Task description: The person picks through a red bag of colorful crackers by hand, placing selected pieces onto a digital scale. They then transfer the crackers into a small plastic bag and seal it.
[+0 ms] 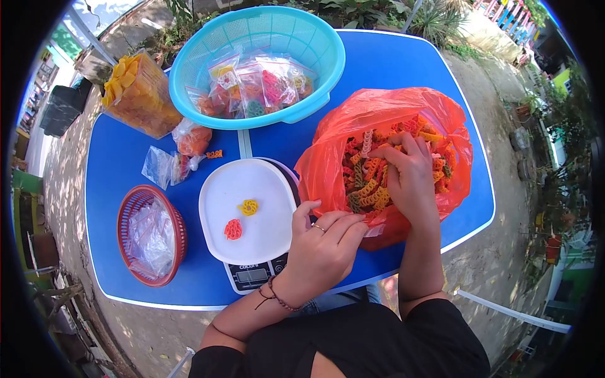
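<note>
A red plastic bag [328, 151] stands wide-mouthed on the table, filled with colourful curly crackers [373, 173] in red, orange, yellow and green. My right hand [409, 173] is inside its mouth, fingers bent down among the crackers; the fingertips are partly hidden. At the near rim of the bag, my left hand [331, 242] is closed, with a small clear zip bag [375, 230] showing by its fingertips. Left of that hand is a kitchen scale [252, 276] with a white tray [217, 183]. On the tray lie a yellow cracker [249, 207] and a pinkish-red cracker [233, 229].
A turquoise basket [183, 94] with filled zip bags stands at the back. A red-brown basket [182, 233] holds clear bags. Beside them are a large bag of yellow chips [142, 94], a small orange-filled bag [191, 138] and loose clear plastic [157, 167] on the blue table [416, 60].
</note>
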`<state>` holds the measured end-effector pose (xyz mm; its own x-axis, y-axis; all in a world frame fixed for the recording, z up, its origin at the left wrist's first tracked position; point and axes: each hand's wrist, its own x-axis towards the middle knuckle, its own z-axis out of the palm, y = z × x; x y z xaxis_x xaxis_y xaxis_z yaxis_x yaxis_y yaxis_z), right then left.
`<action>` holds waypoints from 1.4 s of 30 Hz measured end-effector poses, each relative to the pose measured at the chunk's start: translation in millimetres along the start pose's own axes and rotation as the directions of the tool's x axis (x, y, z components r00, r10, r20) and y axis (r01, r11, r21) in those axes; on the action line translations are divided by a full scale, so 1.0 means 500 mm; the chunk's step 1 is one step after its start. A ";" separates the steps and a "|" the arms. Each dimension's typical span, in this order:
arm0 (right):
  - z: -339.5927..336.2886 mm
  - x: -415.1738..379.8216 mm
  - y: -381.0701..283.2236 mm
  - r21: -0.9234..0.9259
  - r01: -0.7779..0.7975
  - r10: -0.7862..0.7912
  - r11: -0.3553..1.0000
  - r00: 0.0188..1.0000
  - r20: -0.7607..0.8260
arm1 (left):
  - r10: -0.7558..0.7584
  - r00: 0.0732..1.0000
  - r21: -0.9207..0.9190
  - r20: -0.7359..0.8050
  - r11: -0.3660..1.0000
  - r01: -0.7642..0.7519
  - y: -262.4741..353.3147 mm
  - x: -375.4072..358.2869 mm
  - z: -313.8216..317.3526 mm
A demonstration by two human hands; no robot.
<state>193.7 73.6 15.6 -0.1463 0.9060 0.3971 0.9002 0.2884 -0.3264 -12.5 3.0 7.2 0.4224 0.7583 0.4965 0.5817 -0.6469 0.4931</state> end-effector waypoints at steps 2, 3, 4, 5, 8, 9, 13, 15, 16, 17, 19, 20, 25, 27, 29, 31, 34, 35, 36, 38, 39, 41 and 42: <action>-0.002 -0.005 0.002 0.097 0.091 -0.106 0.991 0.980 0.170 | 0.001 1.000 0.015 0.012 1.000 -0.001 -0.001 0.000 -0.001; -0.003 -0.009 0.002 0.149 0.127 -0.162 0.981 0.955 0.248 | 0.003 1.000 0.022 0.019 1.000 -0.004 -0.002 0.000 -0.001; -0.002 -0.013 -0.004 0.111 0.117 -0.143 0.987 0.953 0.266 | 0.006 1.000 0.021 0.016 1.000 -0.006 -0.002 0.000 0.000; 0.000 -0.015 -0.014 0.072 0.108 -0.124 0.992 0.951 0.283 | 0.009 1.000 0.020 0.012 1.000 -0.009 -0.002 0.000 0.000; 0.021 -0.014 -0.020 -0.024 0.056 -0.053 0.998 0.992 0.117 | 0.009 1.000 0.021 0.011 1.000 -0.009 -0.002 -0.001 0.002; 0.026 -0.013 -0.018 -0.049 0.032 -0.031 0.998 0.999 0.022 | 0.008 1.000 0.023 0.011 1.000 -0.009 -0.002 -0.002 0.003; -0.006 -0.004 0.001 0.081 0.000 -0.006 0.997 0.997 0.078 | 0.013 1.000 0.022 0.012 1.000 -0.013 -0.001 -0.001 -0.001; -0.026 -0.010 -0.001 0.114 0.046 -0.068 0.992 0.978 0.198 | 0.022 1.000 0.020 0.009 1.000 -0.023 -0.002 -0.001 -0.001; -0.030 -0.009 -0.005 0.106 0.057 -0.081 0.993 0.968 0.237 | 0.022 1.000 0.019 0.008 1.000 -0.023 -0.003 0.000 0.000; -0.031 -0.010 -0.009 0.098 0.068 -0.092 0.993 0.957 0.276 | 0.022 1.000 0.018 0.008 1.000 -0.022 -0.004 0.000 0.001; -0.025 -0.013 -0.016 0.079 0.072 -0.092 0.994 0.955 0.283 | 0.023 1.000 0.020 0.011 1.000 -0.023 -0.003 -0.002 0.001; -0.017 -0.014 -0.019 0.067 0.067 -0.081 0.996 0.965 0.250 | 0.025 1.000 0.022 0.012 0.999 -0.025 -0.002 -0.002 0.000; -0.012 -0.013 -0.002 0.105 0.026 -0.036 0.994 0.995 0.091 | 0.011 1.000 0.025 0.026 1.000 -0.011 -0.001 0.000 0.001; -0.038 -0.014 0.008 0.204 0.013 -0.061 0.979 0.971 0.231 | 0.009 1.000 0.025 0.027 1.000 -0.010 -0.001 0.001 0.000; -0.051 -0.011 -0.006 0.184 0.038 -0.114 0.982 0.898 0.425 | 0.009 0.999 0.025 0.031 1.000 -0.010 -0.002 0.000 0.001; -0.043 -0.015 -0.016 0.148 0.063 -0.124 0.987 0.884 0.450 | 0.009 0.999 0.023 0.031 1.000 -0.010 -0.001 0.000 0.002; -0.018 -0.022 -0.025 0.040 0.073 -0.080 0.997 0.971 0.224 | 0.009 1.000 0.026 0.024 1.000 -0.009 0.000 -0.001 0.004; -0.015 -0.016 -0.025 -0.005 0.061 -0.060 0.998 0.989 0.136 | 0.009 1.000 0.030 0.026 1.000 -0.009 -0.001 0.000 0.004; -0.014 -0.011 -0.024 -0.050 0.045 -0.043 0.998 0.998 0.046 | 0.009 1.000 0.034 0.027 0.999 -0.010 -0.001 0.000 0.003; -0.022 -0.007 -0.005 0.010 0.014 -0.014 1.000 0.999 -0.047 | 0.015 1.000 0.030 0.025 0.999 -0.015 0.000 0.001 0.001; -0.026 -0.004 0.006 0.040 0.002 0.002 0.999 0.996 -0.092 | 0.016 1.000 0.028 0.023 0.999 -0.017 -0.001 0.002 0.001; -0.031 0.003 0.009 0.269 -0.036 0.070 0.962 0.991 -0.118 | 0.008 1.000 0.026 0.025 1.000 -0.009 -0.002 0.002 0.001; -0.029 0.005 0.003 0.374 -0.057 0.116 0.926 0.984 -0.137 | 0.004 1.000 0.025 0.026 1.000 -0.005 -0.003 0.002 0.001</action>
<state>200.6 71.9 28.4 0.0164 0.8825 0.4700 0.6881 0.3311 -0.6457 -12.5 4.6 6.8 0.4426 0.7575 0.4798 0.5973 -0.6482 0.4724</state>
